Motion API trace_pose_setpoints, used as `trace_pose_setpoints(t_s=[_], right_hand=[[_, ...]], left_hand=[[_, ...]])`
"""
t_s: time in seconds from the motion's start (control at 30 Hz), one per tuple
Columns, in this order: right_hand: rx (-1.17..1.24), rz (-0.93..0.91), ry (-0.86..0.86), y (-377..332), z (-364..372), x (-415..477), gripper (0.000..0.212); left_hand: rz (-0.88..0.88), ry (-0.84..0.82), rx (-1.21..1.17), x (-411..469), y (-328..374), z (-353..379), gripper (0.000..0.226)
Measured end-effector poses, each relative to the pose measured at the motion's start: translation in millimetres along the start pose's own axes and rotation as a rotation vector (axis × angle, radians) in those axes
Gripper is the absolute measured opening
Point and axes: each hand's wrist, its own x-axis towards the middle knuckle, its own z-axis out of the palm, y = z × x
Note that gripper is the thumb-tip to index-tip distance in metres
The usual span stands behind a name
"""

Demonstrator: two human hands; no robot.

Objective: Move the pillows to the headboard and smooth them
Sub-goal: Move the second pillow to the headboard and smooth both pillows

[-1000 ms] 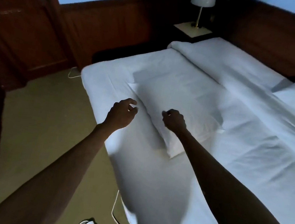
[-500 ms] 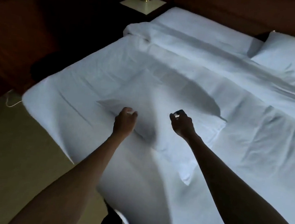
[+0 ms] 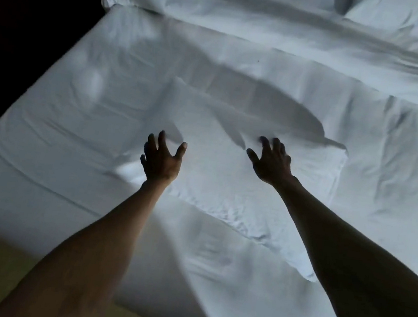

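Since half a second ago: both fists have opened up, and the view has tipped down closer to the near pillow (image 3: pixel 228 184), so the lamp and the wooden wall are out of shot now.
Left hand (image 3: pixel 161 159): grip spread wide, holding nothing, over the near pillow's left end; can't tell if it's actually touching.
Right hand (image 3: pixel 271 163): also open and empty, fingers splayed on or just above the near pillow, toward its far right part.
Near pillow: lying flat and a bit skewed on the bed (image 3: pixel 56 124), near its foot edge, well short of the head end.
Far pillow (image 3: pixel 409 19): top right corner, past the folded-back duvet (image 3: pixel 221 4), well apart from the near pillow.
Progress: early days I'd say. Near pillow not moved up yet, nothing smoothed as far as I can see.
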Motion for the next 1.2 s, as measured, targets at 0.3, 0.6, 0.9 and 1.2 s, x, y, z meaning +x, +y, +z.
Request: trace_pose_setpoints(t_s=[0.3, 0.6, 0.9, 1.2], right_hand=[[-0.120, -0.059, -0.043, -5, 11, 123, 0.087], [-0.202, -0.045, 0.017, 6, 22, 145, 0.092], [-0.060, -0.137, 0.057, 2, 11, 124, 0.061], [-0.048, -0.508, 0.008, -106, 20, 104, 0.049]], left_hand=[[-0.038, -0.092, 0.127, 118, -5, 22, 0.106], [-0.029, -0.105, 0.109, 151, -7, 33, 0.105], [-0.010, -0.023, -0.044, 103, -3, -4, 0.091], [-0.306, 0.165, -0.179, -34, -78, -66, 0.089]])
